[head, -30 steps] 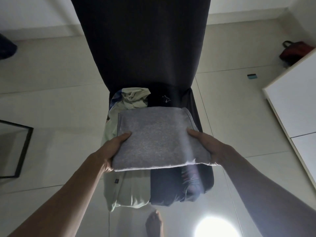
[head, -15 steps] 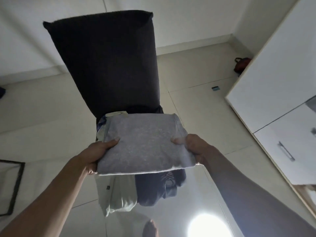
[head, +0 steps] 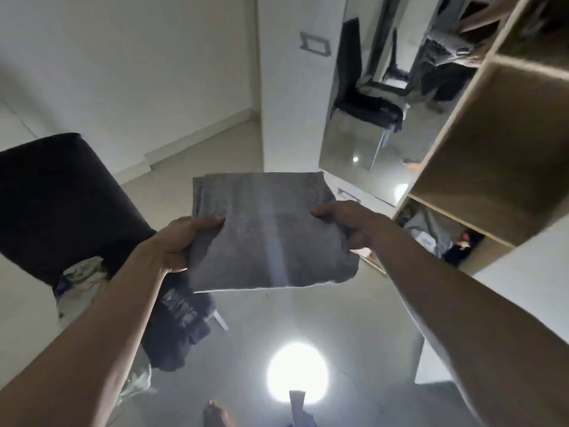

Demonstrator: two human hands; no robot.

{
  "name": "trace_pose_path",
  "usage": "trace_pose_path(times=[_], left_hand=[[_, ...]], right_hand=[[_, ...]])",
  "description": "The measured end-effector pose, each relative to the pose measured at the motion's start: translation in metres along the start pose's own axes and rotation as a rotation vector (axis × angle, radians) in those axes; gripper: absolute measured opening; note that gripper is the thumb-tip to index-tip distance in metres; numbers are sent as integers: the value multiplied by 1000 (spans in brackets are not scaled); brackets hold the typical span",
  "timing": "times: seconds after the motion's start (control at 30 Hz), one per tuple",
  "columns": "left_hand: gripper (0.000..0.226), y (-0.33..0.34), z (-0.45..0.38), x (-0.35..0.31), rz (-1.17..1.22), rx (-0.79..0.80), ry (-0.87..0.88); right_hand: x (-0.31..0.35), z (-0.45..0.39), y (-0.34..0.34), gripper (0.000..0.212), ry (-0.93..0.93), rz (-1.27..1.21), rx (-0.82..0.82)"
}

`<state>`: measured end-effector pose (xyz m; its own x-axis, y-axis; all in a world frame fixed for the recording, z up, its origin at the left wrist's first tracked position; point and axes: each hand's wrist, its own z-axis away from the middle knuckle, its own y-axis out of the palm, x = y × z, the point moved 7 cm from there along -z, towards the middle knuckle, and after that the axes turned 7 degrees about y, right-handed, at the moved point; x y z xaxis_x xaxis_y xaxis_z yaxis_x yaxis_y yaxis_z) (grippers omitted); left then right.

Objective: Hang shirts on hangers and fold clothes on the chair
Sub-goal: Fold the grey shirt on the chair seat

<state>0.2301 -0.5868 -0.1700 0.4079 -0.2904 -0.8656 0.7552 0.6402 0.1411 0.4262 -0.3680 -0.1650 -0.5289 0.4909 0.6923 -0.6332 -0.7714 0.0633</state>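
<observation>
Dark chair (head: 61, 204): far left, its back upright; unfolded clothes (head: 172, 322) heaped on the seat and hanging off its near edge.
Left hand (head: 175, 241): fingers closed on the left edge of the folded grey shirt (head: 271, 232), thumb on top.
Grey shirt: held in the air between both hands, right of the chair and clear of it, above the floor (head: 323, 315).
Handling: soft, light knit, likely to sag or unfold if held by one edge; best gripped at both side edges, as it is.
Lie: roughly flat, near edge drooping a little; long axis running near to far.
Right hand (head: 348, 220): fingers closed on the shirt's right edge.
Open shelves (head: 492, 143): far right, bare compartment beside the shirt.
</observation>
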Motion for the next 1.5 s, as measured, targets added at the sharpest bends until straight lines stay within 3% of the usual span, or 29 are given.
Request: trace_pose_path(times=[0.17, 0.23, 0.4, 0.47, 0.57, 0.73, 0.9, 1.1, 1.2, 1.27, 1.4, 1.5], left_hand=[[37, 141, -1, -33, -126, 132, 57], [33, 192, -3, -41, -166, 177, 54], [59, 284, -30, -59, -229, 238, 50], [49, 310, -47, -62, -257, 238, 45], [30, 343, -85, -62, -316, 232, 57], [39, 393, -171, -70, -402, 272, 103], [45, 445, -245, -89, -424, 464, 27], [24, 512, -329, -97, -492, 535, 168], [54, 544, -352, -89, -487, 565, 186], [59, 569, -366, -83, -493, 581, 209], [42, 639, -411, -71, -486, 555, 258], [43, 691, -455, -72, -565, 474, 427]], right_hand=[[-4, 84, -125, 43, -93, -126, -257], [-10, 108, -168, 39, -131, -173, -350], [-30, 143, -250, 28, -167, -325, -442], [-34, 144, -273, 32, -160, -344, -475], [-38, 134, -308, 33, -143, -396, -551], [-30, 89, -353, 38, -87, -484, -630], [-13, 50, -391, 33, 3, -573, -766], [-4, 2, -454, 64, 77, -614, -826], [1, -4, -490, 67, 91, -582, -906], [10, -7, -513, 62, 93, -564, -933], [28, -37, -594, 45, 54, -555, -960], [44, -75, -660, 31, -3, -556, -979]])
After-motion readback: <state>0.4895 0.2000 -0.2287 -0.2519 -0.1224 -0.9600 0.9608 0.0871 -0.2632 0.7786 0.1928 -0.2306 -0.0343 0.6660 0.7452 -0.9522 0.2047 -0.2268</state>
